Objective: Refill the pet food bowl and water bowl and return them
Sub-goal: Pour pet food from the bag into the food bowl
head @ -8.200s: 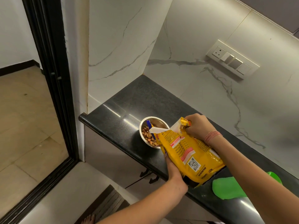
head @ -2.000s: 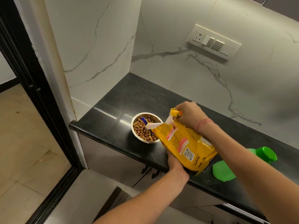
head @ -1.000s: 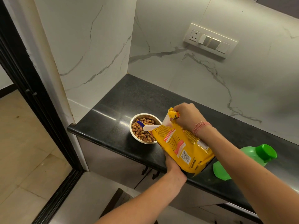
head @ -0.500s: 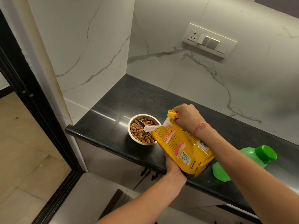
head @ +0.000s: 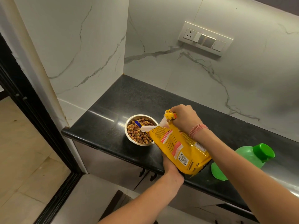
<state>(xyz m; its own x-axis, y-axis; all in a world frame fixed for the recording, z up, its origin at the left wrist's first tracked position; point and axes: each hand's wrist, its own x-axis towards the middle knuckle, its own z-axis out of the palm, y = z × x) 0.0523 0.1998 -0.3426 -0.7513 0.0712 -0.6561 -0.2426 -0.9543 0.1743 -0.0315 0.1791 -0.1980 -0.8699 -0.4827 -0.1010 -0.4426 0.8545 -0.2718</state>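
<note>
— Kibble already fills the round steel food bowl (head: 141,129), which sits on the black stone surface (head: 113,102) just left of the right hand (head: 184,119). How does the yellow plastic pet-food bag (head: 179,147) lie?

— Tilted, long axis running from the left hand (head: 169,165), which cups its base at the near edge, up and away to its torn mouth over the bowl's rim. The right hand pinches the bunched top corner. Righting the bag likely means lowering that base.
</note>
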